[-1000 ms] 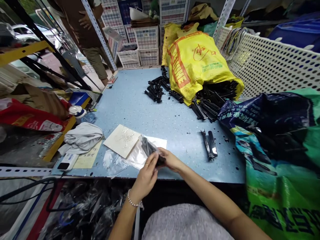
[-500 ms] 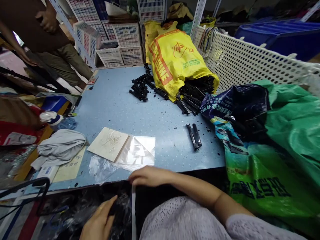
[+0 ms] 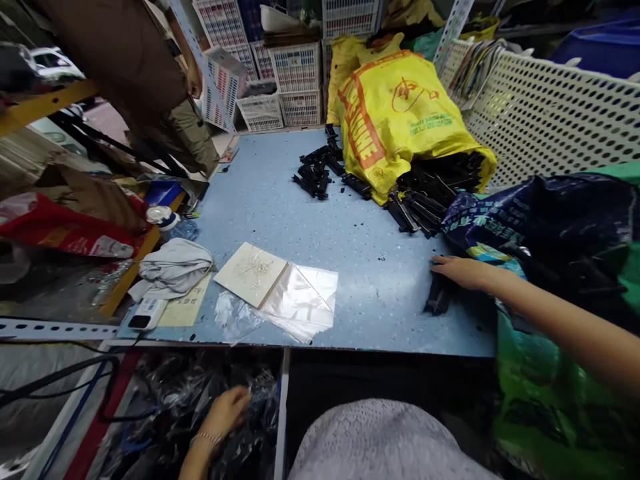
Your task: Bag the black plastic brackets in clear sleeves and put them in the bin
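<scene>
At the right of the table, my right hand (image 3: 459, 271) has its fingers closed over the tops of a pair of slim black plastic parts (image 3: 437, 297), which look blurred and bunched together beneath it. My left hand (image 3: 229, 408) hangs low at the left, over an open compartment full of clear-bagged dark items (image 3: 170, 393). Its fingers are smeared by motion, and I see nothing clear in them. More black parts (image 3: 316, 172) lie in a pile at the back, and others spill from a yellow sack (image 3: 395, 100).
A pale square board (image 3: 250, 272) lies beside clear plastic bags (image 3: 310, 293). A grey cloth (image 3: 175, 267) is at the left edge. Green and dark blue sacks (image 3: 560, 207) crowd the right side. White crates (image 3: 297, 70) stand behind; a person (image 3: 125, 67) stands at the far left.
My right hand has moved from the table's front edge out to the pair of black parts at the right. My left hand stays low over the compartment. The view has swung left.
</scene>
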{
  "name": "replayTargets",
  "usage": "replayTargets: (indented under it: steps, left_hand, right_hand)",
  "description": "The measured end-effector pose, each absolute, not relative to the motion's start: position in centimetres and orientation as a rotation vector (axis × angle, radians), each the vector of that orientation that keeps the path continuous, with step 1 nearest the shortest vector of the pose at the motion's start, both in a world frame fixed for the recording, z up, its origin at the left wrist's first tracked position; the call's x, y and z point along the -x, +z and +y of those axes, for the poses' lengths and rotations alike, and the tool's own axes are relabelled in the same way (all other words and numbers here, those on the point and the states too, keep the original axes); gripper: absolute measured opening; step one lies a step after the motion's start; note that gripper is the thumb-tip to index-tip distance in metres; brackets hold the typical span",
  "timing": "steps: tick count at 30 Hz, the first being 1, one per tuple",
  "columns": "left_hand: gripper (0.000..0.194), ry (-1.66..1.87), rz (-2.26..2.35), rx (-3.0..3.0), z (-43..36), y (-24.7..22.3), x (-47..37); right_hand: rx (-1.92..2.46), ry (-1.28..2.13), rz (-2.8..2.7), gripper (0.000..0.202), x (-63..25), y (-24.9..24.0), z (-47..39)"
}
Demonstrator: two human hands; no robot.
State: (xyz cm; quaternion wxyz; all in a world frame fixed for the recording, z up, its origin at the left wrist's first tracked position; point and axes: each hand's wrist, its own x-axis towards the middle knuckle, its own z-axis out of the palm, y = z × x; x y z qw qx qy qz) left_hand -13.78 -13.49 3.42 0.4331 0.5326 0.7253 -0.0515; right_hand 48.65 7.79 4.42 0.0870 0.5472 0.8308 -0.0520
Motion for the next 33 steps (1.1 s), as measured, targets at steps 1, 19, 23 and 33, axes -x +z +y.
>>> replayTargets:
  steps: [1,19,23,33]
  left_hand:
    - [0.030,0.014,1.747,-1.428,-10.9,2.5,12.5]
    - [0.019,1.165,1.732,-1.921,-0.6,-0.4,-3.9]
    - [0.024,1.147,1.823,-1.894,-1.5,-1.3,-3.2]
    - [0.013,0.956,1.759,-1.930,-1.4,0.4,-2.8]
  right_hand:
    - [-1.646,-0.270,2.425,0.060,-49.2,4.5,7.4]
    - [-1.949,-2.864,1.710,0.048,-31.8,8.3,2.1]
    - [-1.281,-3.511,1.110,0.050,-19.7,5.9,4.2]
    - [-2.264,-3.366,1.334,0.040,-25.8,3.4,9.4]
